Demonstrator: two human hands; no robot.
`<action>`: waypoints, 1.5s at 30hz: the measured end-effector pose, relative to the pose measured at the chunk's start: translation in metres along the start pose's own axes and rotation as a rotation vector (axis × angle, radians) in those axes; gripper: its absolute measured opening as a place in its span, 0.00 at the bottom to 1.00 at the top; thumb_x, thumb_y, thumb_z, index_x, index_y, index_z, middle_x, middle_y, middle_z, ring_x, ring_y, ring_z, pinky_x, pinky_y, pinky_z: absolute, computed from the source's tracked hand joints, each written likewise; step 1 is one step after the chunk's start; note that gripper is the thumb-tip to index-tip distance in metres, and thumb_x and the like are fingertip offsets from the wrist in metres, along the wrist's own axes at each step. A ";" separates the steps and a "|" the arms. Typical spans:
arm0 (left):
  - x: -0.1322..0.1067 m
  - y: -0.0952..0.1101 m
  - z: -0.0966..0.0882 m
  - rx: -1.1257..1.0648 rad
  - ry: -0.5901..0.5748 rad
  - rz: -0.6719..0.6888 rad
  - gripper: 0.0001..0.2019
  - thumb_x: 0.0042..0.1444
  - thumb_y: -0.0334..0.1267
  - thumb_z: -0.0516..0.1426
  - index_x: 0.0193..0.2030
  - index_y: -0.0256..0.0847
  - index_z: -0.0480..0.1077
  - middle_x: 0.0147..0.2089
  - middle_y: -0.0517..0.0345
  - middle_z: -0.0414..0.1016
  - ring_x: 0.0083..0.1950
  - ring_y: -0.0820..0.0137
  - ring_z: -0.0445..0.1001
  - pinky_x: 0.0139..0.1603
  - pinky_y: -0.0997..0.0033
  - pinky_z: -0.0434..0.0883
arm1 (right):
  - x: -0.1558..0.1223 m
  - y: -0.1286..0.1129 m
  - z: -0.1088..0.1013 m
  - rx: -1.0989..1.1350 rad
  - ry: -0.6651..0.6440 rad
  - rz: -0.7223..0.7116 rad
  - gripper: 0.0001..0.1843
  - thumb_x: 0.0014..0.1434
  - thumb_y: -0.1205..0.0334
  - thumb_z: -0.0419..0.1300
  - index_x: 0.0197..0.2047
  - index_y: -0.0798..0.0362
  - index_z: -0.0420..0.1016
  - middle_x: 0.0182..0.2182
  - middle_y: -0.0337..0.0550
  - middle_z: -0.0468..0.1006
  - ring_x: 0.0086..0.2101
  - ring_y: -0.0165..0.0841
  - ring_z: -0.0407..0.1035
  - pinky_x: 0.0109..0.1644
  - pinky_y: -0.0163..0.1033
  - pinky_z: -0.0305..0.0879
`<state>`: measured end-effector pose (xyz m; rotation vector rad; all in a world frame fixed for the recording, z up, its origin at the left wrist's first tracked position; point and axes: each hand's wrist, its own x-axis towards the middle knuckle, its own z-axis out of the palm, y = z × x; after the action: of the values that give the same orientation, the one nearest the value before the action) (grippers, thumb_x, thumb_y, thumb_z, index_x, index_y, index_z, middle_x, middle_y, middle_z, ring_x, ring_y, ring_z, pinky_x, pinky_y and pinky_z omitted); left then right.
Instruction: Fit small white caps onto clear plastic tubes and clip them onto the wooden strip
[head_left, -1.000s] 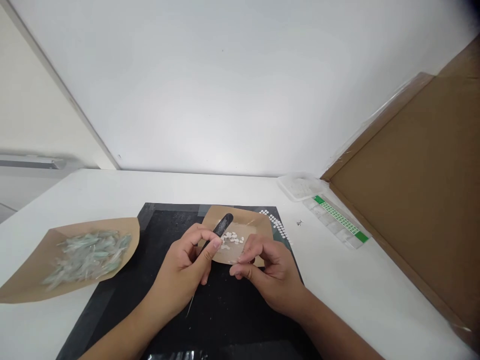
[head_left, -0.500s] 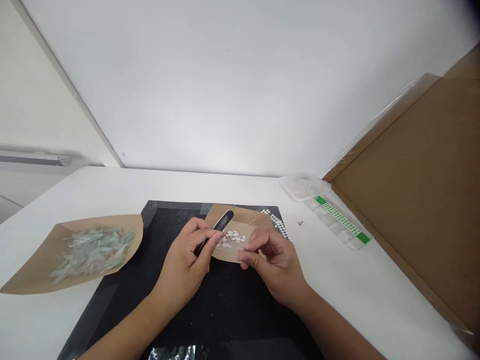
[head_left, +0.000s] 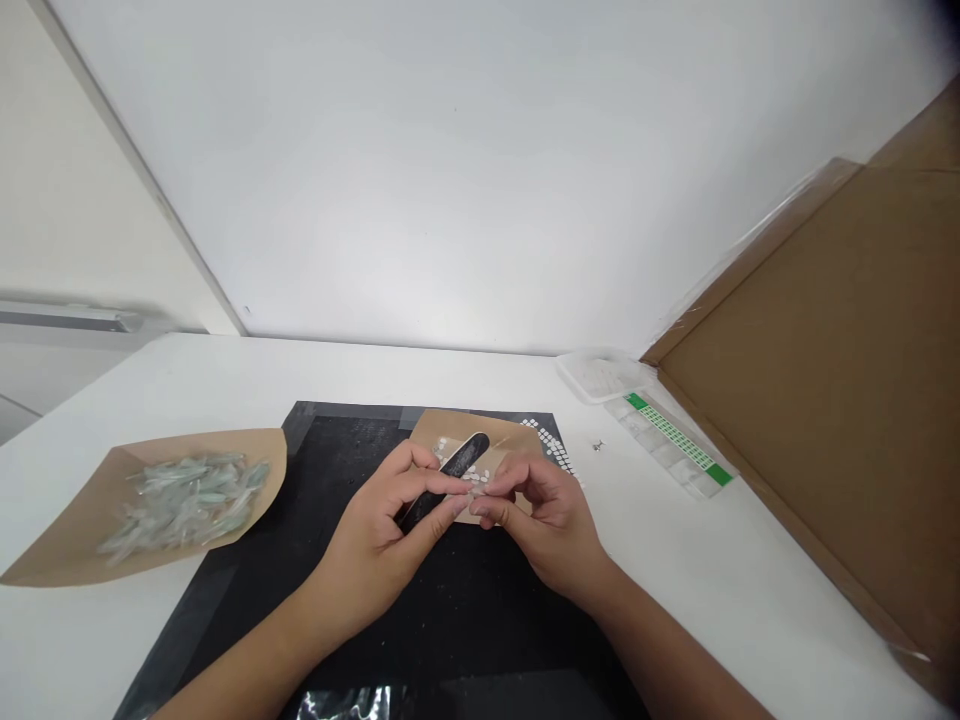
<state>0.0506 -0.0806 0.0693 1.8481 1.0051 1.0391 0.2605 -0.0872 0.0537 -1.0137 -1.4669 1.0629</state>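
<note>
My left hand (head_left: 390, 520) is closed around a black nail file (head_left: 466, 455) with a pale edge, its rounded end sticking up past the fingers. Thumb and index fingertip of that hand meet the fingertips of my right hand (head_left: 544, 515). The right hand pinches something small and clear; its kind is too small to make out. Just behind the fingertips lies a brown paper tray (head_left: 495, 425) holding several small white oval pieces (head_left: 482, 475), partly hidden by the hands and the file.
At left, a larger brown paper tray (head_left: 75, 530) holds a pile of clear and greenish slivers (head_left: 191, 495). Beneath the hands is a black mat (head_left: 442, 620). White dots (head_left: 551, 440) stick to its far right corner. A clear plastic case (head_left: 679, 440), a clear lid (head_left: 600, 375) and cardboard (head_left: 840, 400) stand right.
My left hand has moved right with the nail file, and its fingertips now meet those of my right hand. The right hand has barely shifted.
</note>
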 end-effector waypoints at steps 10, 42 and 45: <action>0.000 0.000 -0.001 0.065 -0.029 0.004 0.08 0.70 0.40 0.58 0.43 0.47 0.79 0.45 0.57 0.67 0.47 0.69 0.72 0.50 0.71 0.69 | 0.000 -0.011 -0.001 -0.135 -0.046 -0.026 0.11 0.61 0.56 0.72 0.31 0.49 0.76 0.25 0.34 0.79 0.26 0.31 0.74 0.34 0.39 0.70; 0.004 -0.023 -0.007 0.407 0.084 0.040 0.09 0.75 0.39 0.48 0.51 0.45 0.69 0.48 0.54 0.65 0.48 0.65 0.73 0.53 0.62 0.72 | 0.001 -0.008 -0.010 -0.287 -0.058 -0.081 0.10 0.63 0.59 0.70 0.32 0.49 0.76 0.26 0.34 0.80 0.30 0.31 0.74 0.38 0.38 0.68; 0.005 -0.023 -0.006 0.396 0.084 0.050 0.09 0.75 0.39 0.48 0.49 0.45 0.69 0.48 0.54 0.65 0.49 0.65 0.72 0.55 0.62 0.70 | 0.002 -0.008 -0.010 -0.277 -0.049 -0.083 0.10 0.63 0.58 0.71 0.32 0.48 0.76 0.26 0.34 0.79 0.29 0.31 0.74 0.37 0.38 0.68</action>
<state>0.0410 -0.0663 0.0528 2.1694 1.2931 1.0074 0.2697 -0.0864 0.0628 -1.1145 -1.7149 0.8457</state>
